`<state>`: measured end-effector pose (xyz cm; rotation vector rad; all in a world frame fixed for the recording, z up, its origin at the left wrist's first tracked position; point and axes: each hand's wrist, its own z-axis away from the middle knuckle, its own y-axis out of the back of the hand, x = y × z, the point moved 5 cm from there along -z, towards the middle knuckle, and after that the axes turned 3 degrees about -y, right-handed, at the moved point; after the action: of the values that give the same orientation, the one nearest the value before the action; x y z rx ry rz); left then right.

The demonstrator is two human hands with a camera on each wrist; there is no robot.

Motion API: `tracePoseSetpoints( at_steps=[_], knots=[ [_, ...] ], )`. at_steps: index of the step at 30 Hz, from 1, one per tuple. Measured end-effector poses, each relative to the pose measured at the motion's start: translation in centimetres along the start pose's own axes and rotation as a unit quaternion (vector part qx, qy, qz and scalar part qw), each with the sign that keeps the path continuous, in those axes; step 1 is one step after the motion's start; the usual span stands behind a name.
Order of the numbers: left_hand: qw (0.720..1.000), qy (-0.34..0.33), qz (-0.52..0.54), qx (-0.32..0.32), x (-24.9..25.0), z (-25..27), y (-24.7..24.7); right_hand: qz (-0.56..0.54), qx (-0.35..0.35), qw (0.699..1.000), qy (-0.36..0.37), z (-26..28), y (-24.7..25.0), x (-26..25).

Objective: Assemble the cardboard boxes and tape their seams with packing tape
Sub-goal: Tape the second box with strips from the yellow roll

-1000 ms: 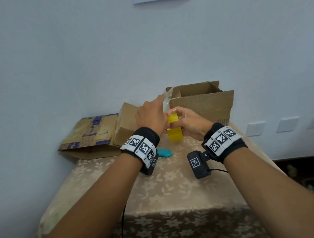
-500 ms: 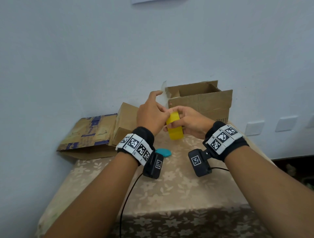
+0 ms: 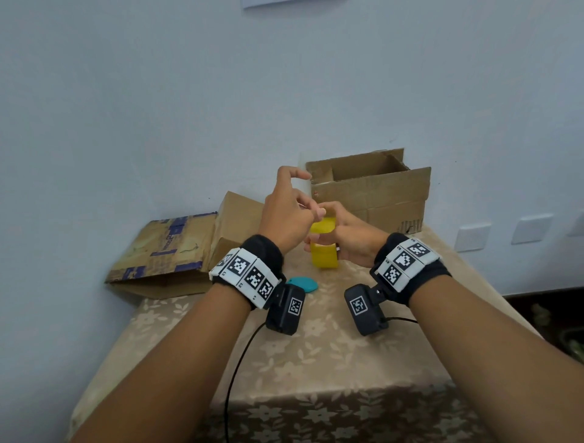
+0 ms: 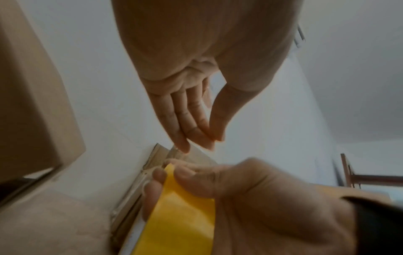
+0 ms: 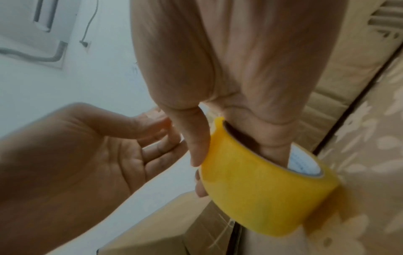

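Yellow tape roll [image 3: 323, 249] gripped by right hand [image 3: 349, 235], left hand [image 3: 286, 215] loosely open beside it, holding nothing

A table [image 3: 316, 363] under a beige floral cloth [image 3: 354, 379] is set against a pale wall [image 3: 189, 110]. A small teal object [image 3: 304, 283] is seen lying on the cloth near the table's middle; what it is cannot be told. A black cable [image 3: 235, 373] is trailed across the cloth toward the 6 o'clock edge. Two white wall plates [image 3: 473, 237] are mounted on the wall at 3 o'clock, side by side. A white sheet edge [image 3: 284, 3] is visible on the wall at 12 o'clock. In the right wrist view, a grey pipe [image 5: 54, 57] and a thin hanging cord [image 5: 89, 25] are seen on the wall.
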<state>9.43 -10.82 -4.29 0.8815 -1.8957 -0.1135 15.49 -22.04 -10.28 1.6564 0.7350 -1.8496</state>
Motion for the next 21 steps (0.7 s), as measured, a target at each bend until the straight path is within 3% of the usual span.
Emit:
tracePoseSetpoints(
  at_steps=[2,6,11,16,21],
  knots=[
    [0.999,0.036,0.028,-0.019,-0.1,-0.2,0.1,-0.018,0.013,1.000,0.000,0.0,0.4,0.4],
    [0.987,0.144,0.071,0.013,-1.6,-0.7,0.5,-0.031,0.012,0.999,0.005,0.2,0.7,0.5],
    [0.987,0.152,-0.027,0.040,-2.1,-0.7,0.7,-0.012,0.023,1.000,0.009,0.3,0.6,-0.1],
    [0.983,0.169,-0.071,0.009,-2.7,0.1,0.9,-0.006,0.033,0.999,-0.001,0.3,0.5,-0.2],
    [0.984,0.173,-0.030,0.033,-2.4,-0.2,1.7,0.023,0.027,0.999,-0.018,0.4,0.8,-0.4]
  ],
)
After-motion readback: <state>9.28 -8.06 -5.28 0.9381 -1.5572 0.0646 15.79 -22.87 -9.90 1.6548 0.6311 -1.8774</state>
